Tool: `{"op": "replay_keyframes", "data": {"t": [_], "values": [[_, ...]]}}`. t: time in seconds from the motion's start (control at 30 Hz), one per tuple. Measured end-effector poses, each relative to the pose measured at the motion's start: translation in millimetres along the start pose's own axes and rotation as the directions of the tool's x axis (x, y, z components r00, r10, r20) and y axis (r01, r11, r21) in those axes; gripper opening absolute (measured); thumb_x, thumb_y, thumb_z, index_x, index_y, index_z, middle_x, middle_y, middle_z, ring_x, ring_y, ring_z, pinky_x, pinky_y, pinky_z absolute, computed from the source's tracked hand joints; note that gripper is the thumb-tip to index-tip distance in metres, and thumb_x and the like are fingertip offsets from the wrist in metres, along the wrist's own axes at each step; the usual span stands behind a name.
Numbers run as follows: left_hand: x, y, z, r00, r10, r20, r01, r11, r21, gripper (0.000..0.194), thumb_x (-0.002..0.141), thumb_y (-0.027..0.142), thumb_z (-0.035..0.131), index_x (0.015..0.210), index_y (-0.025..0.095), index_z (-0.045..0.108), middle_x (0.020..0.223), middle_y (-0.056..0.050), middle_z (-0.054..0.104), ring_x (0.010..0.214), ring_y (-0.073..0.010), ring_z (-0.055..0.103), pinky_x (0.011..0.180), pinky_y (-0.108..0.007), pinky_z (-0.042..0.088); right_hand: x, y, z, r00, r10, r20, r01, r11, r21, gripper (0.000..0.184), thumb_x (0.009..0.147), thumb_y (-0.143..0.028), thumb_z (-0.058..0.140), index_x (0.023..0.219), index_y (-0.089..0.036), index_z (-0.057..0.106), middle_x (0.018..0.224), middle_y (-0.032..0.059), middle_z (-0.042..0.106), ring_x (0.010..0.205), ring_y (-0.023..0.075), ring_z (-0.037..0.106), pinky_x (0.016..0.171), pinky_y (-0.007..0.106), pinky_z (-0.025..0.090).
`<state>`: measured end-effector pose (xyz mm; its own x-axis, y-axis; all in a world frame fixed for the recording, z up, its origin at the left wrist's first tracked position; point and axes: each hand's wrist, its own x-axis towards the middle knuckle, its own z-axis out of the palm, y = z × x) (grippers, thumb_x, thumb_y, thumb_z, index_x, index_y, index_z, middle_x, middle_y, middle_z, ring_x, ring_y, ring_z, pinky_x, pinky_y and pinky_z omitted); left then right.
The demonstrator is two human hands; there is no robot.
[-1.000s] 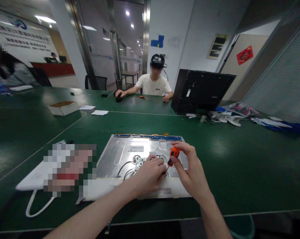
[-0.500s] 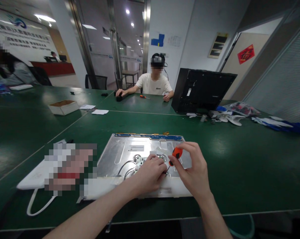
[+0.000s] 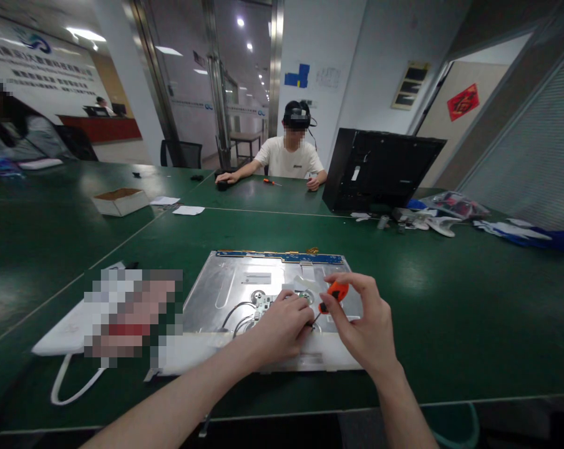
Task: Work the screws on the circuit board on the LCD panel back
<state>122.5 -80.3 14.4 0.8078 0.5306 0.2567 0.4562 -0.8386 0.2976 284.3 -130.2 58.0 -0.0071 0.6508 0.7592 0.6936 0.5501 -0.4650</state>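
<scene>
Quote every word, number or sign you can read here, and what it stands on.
"福": red sign on the door.
Wall sign: too blurred to quote reliably.
Glass door, shirt, wall sheet: print too small or blurred.
Panel: its label is too small to read.
</scene>
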Motion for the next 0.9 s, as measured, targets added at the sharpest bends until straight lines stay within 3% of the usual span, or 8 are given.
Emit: {"op": "replay_keyframes", "data": {"t": [0.13,0.3,0.47,0.7,0.9], "values": [[-0.6,-1.2,2.5,1.000,0.000,-0.010,0.000,1.000,0.009,0.008,0.084,0.016,0.050,0.086,0.017,0.058,0.091,-0.006,0.062,0.091,-0.0214,0.057,0.092,-0.040,0.035,-1.0,1.5,3.5,0.996,0.046,0.079,-0.055,0.991,0.123,0.031,0.089,-0.023,0.057,0.117,-0.026,0.043,0.109,0.0058,0.063,0.102,0.0194,0.063,0.087,0.039,0.051],[-0.2,-1.5,3.0,1.000,-0.001,-0.022,0.001,1.000,0.029,0.007,0.084,0.016,0.051,0.082,0.017,0.057,0.089,-0.006,0.062,0.088,-0.0212,0.057,0.090,-0.039,0.036,3.5,0.0,2.0,0.994,-0.016,0.108,0.014,1.000,0.025,0.031,0.092,-0.021,0.048,0.123,-0.025,0.045,0.120,0.0087,0.058,0.115,0.0224,0.055,0.095,0.043,0.046],[0.3,-0.1,-0.3,1.000,-0.002,-0.002,0.002,1.000,0.031,0.007,0.083,0.015,0.051,0.082,0.017,0.058,0.089,-0.006,0.062,0.088,-0.0212,0.056,0.089,-0.038,0.036,7.2,-3.3,-0.7,0.990,-0.045,0.137,0.051,0.998,-0.044,0.032,0.094,-0.020,0.043,0.125,-0.024,0.046,0.117,0.0097,0.056,0.111,0.0231,0.054,0.091,0.042,0.048],[-0.8,-1.6,1.9,1.000,0.002,-0.006,-0.002,1.000,0.010,0.008,0.084,0.015,0.051,0.086,0.017,0.059,0.093,-0.006,0.062,0.092,-0.0216,0.057,0.093,-0.040,0.035,7.0,-2.3,-1.1,0.998,-0.070,0.005,0.070,0.991,-0.116,0.025,0.086,-0.027,0.061,0.111,-0.024,0.054,0.098,0.0063,0.055,0.090,0.0213,0.058,0.076,0.037,0.051],[-0.2,-1.1,1.5,1.000,0.003,-0.011,-0.003,1.000,0.015,0.006,0.084,0.015,0.051,0.083,0.017,0.057,0.091,-0.006,0.062,0.090,-0.0218,0.057,0.089,-0.039,0.036,6.4,-4.6,-3.9,0.994,-0.071,0.087,0.079,0.993,-0.085,0.036,0.089,-0.017,0.052,0.124,-0.026,0.051,0.110,0.0068,0.060,0.103,0.0222,0.058,0.085,0.039,0.049]]}}
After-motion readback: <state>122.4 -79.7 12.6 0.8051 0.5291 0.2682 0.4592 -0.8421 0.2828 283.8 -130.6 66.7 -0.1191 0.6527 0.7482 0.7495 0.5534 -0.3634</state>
